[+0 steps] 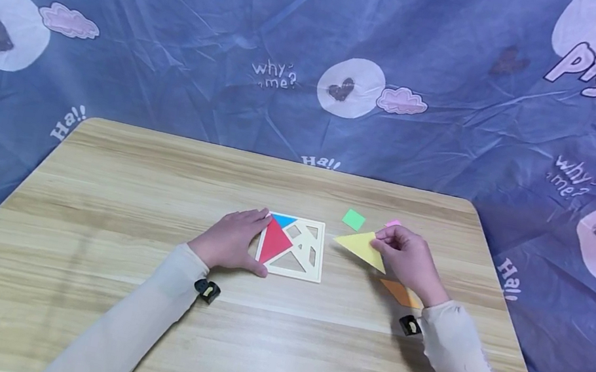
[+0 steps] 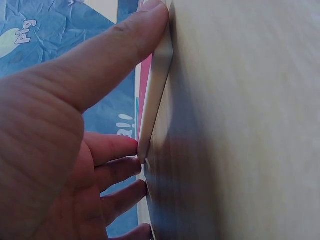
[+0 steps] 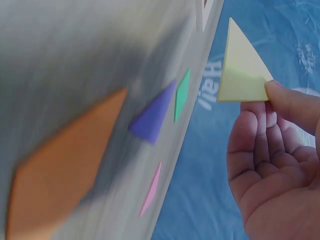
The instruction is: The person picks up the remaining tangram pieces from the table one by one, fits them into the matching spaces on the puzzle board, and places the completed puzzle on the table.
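In the head view a white tangram tray [image 1: 321,250] lies on the table, with a red triangle [image 1: 276,243] and a blue triangle [image 1: 284,220] in its left part. My left hand [image 1: 233,238] holds the tray at its left side, thumb at the near corner and fingertips along the far part of the edge. To the right of the tray, my right hand [image 1: 407,258] pinches a yellow triangle [image 1: 360,247] at one corner between thumb and fingers. The right wrist view has this triangle raised off the table, one point upward.
Loose pieces lie right of the tray: a green square [image 1: 354,219], a pink piece [image 1: 392,223] and an orange parallelogram [image 1: 399,292]. A purple triangle [image 3: 154,114] shows in the right wrist view, hidden in the head view. Blue printed cloth [image 1: 286,117] hangs behind the table.
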Demonstrator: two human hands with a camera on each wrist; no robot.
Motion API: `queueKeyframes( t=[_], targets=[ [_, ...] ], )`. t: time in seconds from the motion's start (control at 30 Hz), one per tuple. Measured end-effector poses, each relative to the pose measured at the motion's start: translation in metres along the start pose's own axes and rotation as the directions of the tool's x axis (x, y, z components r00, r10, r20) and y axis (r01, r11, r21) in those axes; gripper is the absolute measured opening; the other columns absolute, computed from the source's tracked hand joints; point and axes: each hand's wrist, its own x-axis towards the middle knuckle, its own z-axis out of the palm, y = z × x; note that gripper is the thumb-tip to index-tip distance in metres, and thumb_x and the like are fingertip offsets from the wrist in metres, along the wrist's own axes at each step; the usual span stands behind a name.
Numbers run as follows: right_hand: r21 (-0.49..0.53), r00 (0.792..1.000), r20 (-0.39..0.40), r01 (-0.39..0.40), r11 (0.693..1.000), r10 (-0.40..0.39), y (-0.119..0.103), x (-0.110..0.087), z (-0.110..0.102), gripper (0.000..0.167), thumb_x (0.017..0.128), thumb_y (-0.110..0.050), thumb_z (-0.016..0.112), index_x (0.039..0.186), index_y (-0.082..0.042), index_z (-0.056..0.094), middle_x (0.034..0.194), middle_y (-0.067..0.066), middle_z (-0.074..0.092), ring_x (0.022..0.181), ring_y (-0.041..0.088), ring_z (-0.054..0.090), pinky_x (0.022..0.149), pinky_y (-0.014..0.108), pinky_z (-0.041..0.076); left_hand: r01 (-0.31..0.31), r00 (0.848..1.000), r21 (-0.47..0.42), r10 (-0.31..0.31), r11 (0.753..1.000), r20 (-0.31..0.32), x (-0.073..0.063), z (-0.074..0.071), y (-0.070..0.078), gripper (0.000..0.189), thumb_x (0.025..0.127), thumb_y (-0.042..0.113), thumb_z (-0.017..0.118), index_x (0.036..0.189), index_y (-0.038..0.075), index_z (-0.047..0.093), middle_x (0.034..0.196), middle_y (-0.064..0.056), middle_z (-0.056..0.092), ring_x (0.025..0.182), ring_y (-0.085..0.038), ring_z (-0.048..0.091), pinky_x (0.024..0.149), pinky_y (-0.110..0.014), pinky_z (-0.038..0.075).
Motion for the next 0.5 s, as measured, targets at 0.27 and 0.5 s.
queueKeyframes(
  t=[0.27, 0.5],
  targets=[
    [0.085, 0.997, 0.081, 0.014, 0.996, -0.021, -0.014, 0.001, 0.023, 0.006, 0.094, -0.010, 0.077, 0.096, -0.004, 0.074, 0.086, 0.005, 0.068, 0.074, 0.013, 0.055, 0.064, 0.020, 0.047, 0.000, 1.000, -0.006, 0.000, 1.000, 0.008, 0.001, -0.003, -0.002, 0.117, 0.076, 0.064, 0.083, 0.161, 0.002, 0.031, 0.170, -0.014, 0.025, 0.156, -0.033, 0.026, 0.124, -0.053, 0.027],
    [0.136, 0.989, 0.148, 0.005, 0.991, -0.025, -0.030, 0.002, 0.044, 0.007, 0.094, -0.009, 0.075, 0.096, -0.002, 0.074, 0.081, 0.003, 0.066, 0.070, 0.012, 0.052, 0.060, 0.020, 0.044, -0.001, 1.000, -0.001, 0.001, 1.000, 0.008, 0.003, -0.003, -0.004, 0.117, 0.077, 0.064, 0.083, 0.161, 0.002, 0.031, 0.170, -0.014, 0.025, 0.156, -0.033, 0.027, 0.124, -0.053, 0.027]
  ],
)
